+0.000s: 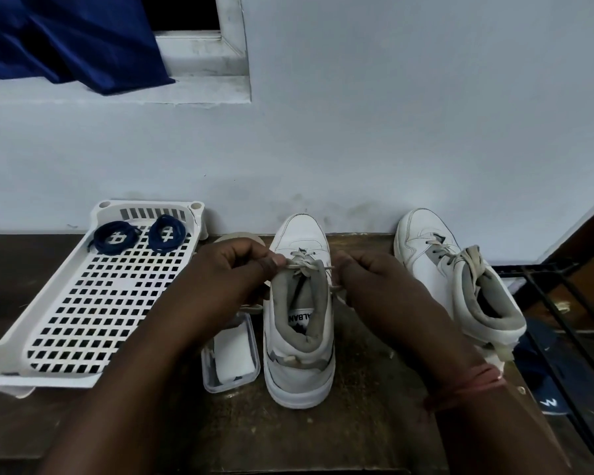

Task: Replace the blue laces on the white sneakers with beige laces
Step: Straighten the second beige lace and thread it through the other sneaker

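Standing off to the side watching this: the person has the middle sneaker (pixel 299 310) toe-to-wall on the dark wooden table (pixel 240 437), and both hands are up at the top eyelets working the beige lace (pixel 304 265). The left hand (pixel 234 269) pinches one end of it between thumb and curled fingers, and the right hand (pixel 360 275) pinches the other end on the far side of the tongue, so both are closed on the lace. It looks like thin, soft, floppy cord, so I'd guess it weighs next to nothing and slips loose easily; best grabbed close to the eyelets or by the stiff tips, I'd say. The shoe itself seems light but stiff enough to stand while it's tugged. Count-wise: two white sneakers, the second sneaker (pixel 453 279) standing well to the right with a beige lace already in and tied in a loose bow. Two coiled blue laces (pixel 117 236) sit side by side at the far end of the white perforated tray (pixel 66 337) on the left. One small clear plastic box (pixel 230 354) lies just left of the middle shoe, and I can't tell what's in it. Looks nearly done to me.
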The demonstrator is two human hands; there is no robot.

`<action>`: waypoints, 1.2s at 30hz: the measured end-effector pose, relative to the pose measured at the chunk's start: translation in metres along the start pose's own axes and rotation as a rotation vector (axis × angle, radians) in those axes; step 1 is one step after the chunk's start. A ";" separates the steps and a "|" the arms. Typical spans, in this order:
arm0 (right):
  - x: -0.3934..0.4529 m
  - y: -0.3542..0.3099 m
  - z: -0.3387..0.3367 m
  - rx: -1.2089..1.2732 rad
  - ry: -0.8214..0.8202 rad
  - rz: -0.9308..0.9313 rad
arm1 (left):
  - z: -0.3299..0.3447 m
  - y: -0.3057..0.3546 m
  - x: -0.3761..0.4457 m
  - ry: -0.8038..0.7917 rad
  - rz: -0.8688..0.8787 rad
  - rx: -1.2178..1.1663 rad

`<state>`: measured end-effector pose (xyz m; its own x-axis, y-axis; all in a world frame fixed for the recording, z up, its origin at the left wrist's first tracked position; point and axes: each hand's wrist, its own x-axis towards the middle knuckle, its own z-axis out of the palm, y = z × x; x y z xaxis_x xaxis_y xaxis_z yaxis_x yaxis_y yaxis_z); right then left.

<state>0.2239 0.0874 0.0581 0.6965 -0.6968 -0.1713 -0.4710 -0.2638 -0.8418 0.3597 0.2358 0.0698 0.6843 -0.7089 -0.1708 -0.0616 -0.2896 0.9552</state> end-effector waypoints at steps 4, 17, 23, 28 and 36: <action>0.004 -0.001 0.010 0.236 0.025 0.083 | 0.002 -0.002 0.000 -0.002 -0.046 -0.138; 0.010 0.012 0.010 0.248 0.092 -0.027 | -0.003 -0.013 0.010 0.171 -0.050 -0.006; 0.013 0.020 0.003 0.176 0.158 -0.006 | -0.008 -0.014 0.008 0.264 -0.027 0.107; 0.012 0.018 0.004 0.130 0.188 -0.015 | -0.004 -0.015 0.008 0.313 -0.021 0.194; -0.021 0.002 -0.010 0.050 0.180 -0.026 | -0.008 0.001 -0.011 0.228 -0.074 0.180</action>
<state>0.2028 0.0953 0.0650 0.5979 -0.7995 -0.0581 -0.4229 -0.2530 -0.8702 0.3577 0.2484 0.0746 0.8360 -0.5247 -0.1604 -0.1194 -0.4593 0.8802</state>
